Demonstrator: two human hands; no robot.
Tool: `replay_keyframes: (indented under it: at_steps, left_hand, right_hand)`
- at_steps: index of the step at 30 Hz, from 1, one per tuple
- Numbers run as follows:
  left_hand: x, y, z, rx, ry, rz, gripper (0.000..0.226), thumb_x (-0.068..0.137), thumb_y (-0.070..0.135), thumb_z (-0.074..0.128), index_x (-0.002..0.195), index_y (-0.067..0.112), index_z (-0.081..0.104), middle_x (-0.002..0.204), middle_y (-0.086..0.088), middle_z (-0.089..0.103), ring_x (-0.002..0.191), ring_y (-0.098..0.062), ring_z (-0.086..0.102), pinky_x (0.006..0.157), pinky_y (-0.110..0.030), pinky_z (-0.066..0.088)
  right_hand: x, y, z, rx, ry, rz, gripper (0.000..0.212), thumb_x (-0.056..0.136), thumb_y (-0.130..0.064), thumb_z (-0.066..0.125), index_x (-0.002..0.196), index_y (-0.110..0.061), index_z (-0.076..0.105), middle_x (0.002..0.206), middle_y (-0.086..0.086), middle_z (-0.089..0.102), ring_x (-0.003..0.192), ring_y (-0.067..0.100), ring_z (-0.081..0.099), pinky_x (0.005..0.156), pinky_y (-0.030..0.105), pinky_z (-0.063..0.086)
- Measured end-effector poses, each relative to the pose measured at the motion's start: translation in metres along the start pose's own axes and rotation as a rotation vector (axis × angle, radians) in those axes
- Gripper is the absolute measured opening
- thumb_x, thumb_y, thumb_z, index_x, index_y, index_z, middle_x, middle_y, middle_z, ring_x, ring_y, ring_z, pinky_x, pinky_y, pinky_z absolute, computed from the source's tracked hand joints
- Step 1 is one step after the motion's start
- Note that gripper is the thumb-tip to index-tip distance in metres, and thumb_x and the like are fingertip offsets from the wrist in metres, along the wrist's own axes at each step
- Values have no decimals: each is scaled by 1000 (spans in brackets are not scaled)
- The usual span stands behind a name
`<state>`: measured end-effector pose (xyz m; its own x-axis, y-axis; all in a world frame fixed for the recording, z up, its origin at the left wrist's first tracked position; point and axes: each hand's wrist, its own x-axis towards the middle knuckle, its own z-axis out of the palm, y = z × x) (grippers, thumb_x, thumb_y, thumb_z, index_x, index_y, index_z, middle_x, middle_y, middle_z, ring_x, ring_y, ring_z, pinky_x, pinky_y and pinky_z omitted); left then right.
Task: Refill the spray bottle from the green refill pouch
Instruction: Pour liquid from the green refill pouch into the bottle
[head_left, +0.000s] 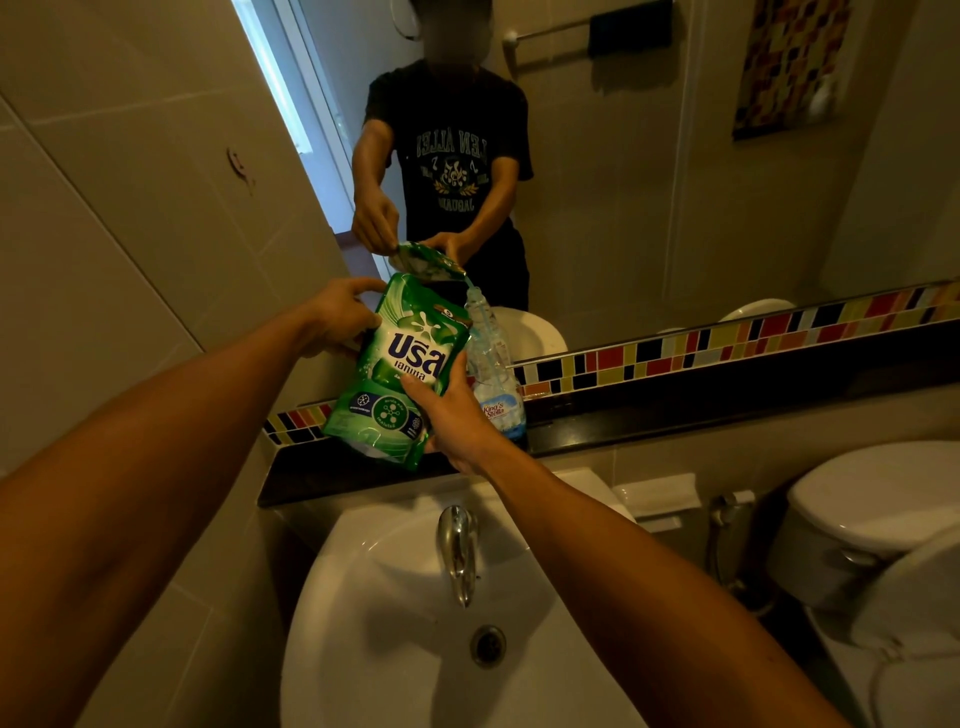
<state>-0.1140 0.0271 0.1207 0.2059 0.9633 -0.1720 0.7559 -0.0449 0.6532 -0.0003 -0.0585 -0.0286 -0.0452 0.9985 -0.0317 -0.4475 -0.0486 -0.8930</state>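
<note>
A green refill pouch (400, 364) with white and blue lettering is tilted to the right above the dark ledge. My left hand (340, 317) grips its upper left edge. My right hand (457, 421) holds its lower right side. The pouch's top corner reaches over the open neck of a clear plastic bottle (493, 374) with a blue label, which stands upright on the ledge right behind the pouch. No spray head is on the bottle. Its lower part is hidden behind my right hand.
A dark ledge (675, 410) runs below the mirror with a band of coloured tiles (727, 343). Below it are the white basin (395, 623) and chrome tap (457, 551). A toilet (872, 509) stands at the right. The mirror shows a person's reflection.
</note>
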Motion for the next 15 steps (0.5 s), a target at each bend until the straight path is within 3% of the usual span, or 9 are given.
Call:
replay_keyframes:
  at_steps: [5,10,15]
  left_hand:
    - [1,0,-1,-2,2,-6,58,99,0,51,148,29,42,119,-18,63,87,-28,67,65,-43,58]
    - [1,0,-2,11,-4,-3,58,99,0,50,149,29,41,122,-20,63,87,-27,67,65,-42,58]
    - [2,1,-4,26,0,-4,58,99,1,51,149,30,41,120,-21,65,93,-32,68,73,-48,60]
  right_hand:
    - [1,0,0,18,-3,-13,100,102,-19,66,163,-38,-10,149,5,59,125,26,65,91,58,58]
    - [0,-1,0,11,-6,-14,99,102,-18,65,164,-39,-9,149,6,58,120,22,67,81,47,62]
    - [1,-1,3,5,14,-28,100,102,-17,66,164,-39,-9,149,8,58,128,30,63,99,64,54]
